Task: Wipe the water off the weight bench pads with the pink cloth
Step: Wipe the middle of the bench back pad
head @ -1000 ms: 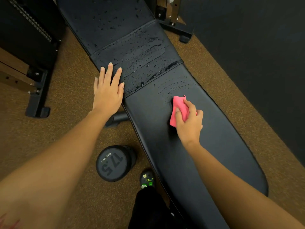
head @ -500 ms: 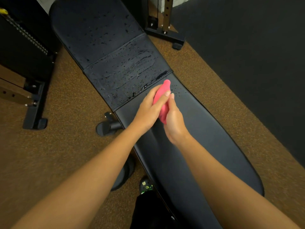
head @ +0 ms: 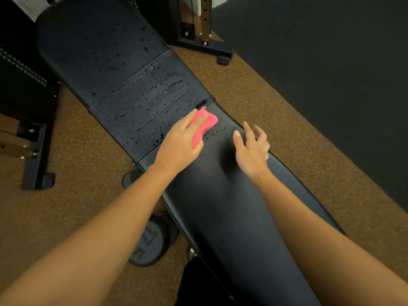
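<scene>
two hands over the bench. pink cloth (head: 206, 121) lies bunched on the far end of the near pad (head: 220, 213), just beside the seam to the middle pad (head: 141, 111), its far corner almost at that seam. left hand (head: 178, 147) lies on top of the cloth, fingers stretched out fairly straight and pressing it onto the pad, palm over the cloth's near part, so only the far and right edges of the pink show. right hand (head: 251, 152) is to the right of the cloth and apart from it, fingers loosely spread and relaxed, holding nothing; cannot tell whether it touches the pad. cloth looks soft, crumpled, matte. near pad is smooth glossy black, long, with a rounded near end; a scatter of small droplets (head: 217, 131) sits between cloth and right hand. middle pad is grainier, duller black, thick with beads and streaks of water. far pad (head: 99, 45) is broad with rounded corners, also beaded. floor (head: 254, 85) is brown, speckled, coarse. round dumbbell end (head: 150, 241) sits on the floor beside the bench, below the left forearm.
</scene>
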